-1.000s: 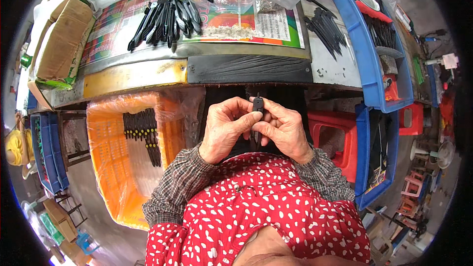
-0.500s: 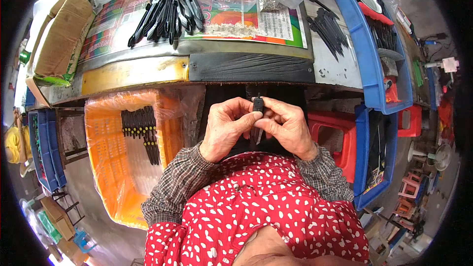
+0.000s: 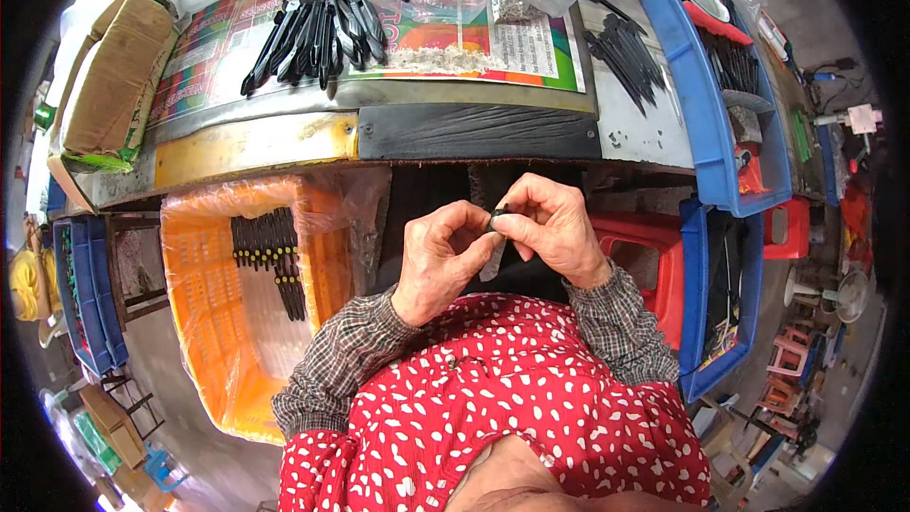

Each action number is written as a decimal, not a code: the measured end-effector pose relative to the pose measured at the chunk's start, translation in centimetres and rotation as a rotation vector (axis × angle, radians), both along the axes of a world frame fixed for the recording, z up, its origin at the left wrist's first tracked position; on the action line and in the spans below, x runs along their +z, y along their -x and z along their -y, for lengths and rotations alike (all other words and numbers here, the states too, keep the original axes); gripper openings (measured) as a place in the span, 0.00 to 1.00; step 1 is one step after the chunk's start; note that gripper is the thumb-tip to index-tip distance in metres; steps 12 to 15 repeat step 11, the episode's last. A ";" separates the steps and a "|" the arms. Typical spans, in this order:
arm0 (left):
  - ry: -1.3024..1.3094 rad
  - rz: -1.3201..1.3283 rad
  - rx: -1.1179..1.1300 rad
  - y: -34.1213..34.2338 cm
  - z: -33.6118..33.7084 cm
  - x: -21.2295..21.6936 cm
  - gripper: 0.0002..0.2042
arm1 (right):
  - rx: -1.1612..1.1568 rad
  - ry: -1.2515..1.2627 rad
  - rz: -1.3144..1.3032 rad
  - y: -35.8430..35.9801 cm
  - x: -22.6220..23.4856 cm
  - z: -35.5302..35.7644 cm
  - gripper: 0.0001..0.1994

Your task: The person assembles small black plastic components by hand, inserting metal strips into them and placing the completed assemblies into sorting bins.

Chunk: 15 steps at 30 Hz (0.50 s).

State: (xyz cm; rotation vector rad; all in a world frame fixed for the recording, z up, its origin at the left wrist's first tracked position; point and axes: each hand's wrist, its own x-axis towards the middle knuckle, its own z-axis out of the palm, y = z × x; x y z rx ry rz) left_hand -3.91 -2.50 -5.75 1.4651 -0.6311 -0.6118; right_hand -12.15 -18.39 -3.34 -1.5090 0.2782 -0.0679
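Note:
In front of my body, just below the table's front edge, both hands meet fingertip to fingertip over a small black piece (image 3: 498, 216). My left hand (image 3: 438, 254) is closed in a pinch at its left side. From the right, my right hand (image 3: 555, 232) pinches the same piece between thumb and fingers. Most of the piece is covered by the fingertips, so its full shape is hidden. A greyish, blade-like strip (image 3: 490, 268) shows below the fingertips; whether it belongs to the piece I cannot tell.
Black handle-shaped parts (image 3: 318, 38) lie piled on the table, with thin dark strips (image 3: 626, 59) farther right. An orange crate (image 3: 204, 322), lined with plastic, holds rows of black pieces at lower left. Blue bins (image 3: 706, 114) and a red stool (image 3: 654, 237) stand at right.
The black piece has turned from upright, with its flat face showing, to mostly hidden under my fingertips. My right hand has risen and rotated slightly; the left has opened its angle a little.

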 end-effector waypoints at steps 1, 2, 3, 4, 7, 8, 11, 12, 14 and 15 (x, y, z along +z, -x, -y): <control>0.003 0.005 0.001 -0.1 -0.1 0.2 0.05 | 0.001 0.010 0.010 0.0 0.0 0.0 0.05; -0.036 -0.016 -0.029 -0.3 -0.2 0.4 0.04 | 0.002 0.016 0.016 0.0 0.2 -0.1 0.05; -0.075 -0.035 -0.058 -0.5 -0.3 0.6 0.04 | -0.001 0.011 0.013 -0.1 0.3 -0.2 0.05; -0.077 -0.033 -0.068 -0.5 -0.4 0.7 0.04 | -0.003 0.008 0.010 -0.1 0.5 -0.3 0.05; -0.074 -0.064 -0.078 -0.5 -0.5 0.4 0.05 | -0.001 0.141 0.015 -0.2 0.6 -0.3 0.05; -0.097 -0.064 -0.097 -0.5 -0.7 0.7 0.06 | 0.002 0.148 0.040 -0.2 0.6 -0.2 0.06; -0.050 0.076 -0.099 -1.1 -0.7 0.8 0.06 | 0.005 0.089 0.113 -0.1 0.8 -0.1 0.06; -0.050 0.076 -0.099 -1.1 -0.7 0.8 0.06 | 0.005 0.089 0.113 -0.1 0.8 -0.1 0.06; -0.050 0.076 -0.099 -1.1 -0.7 0.8 0.06 | 0.005 0.089 0.113 -0.1 0.8 -0.1 0.06; -0.050 0.076 -0.099 -1.1 -0.7 0.8 0.06 | 0.005 0.089 0.113 -0.1 0.8 -0.1 0.06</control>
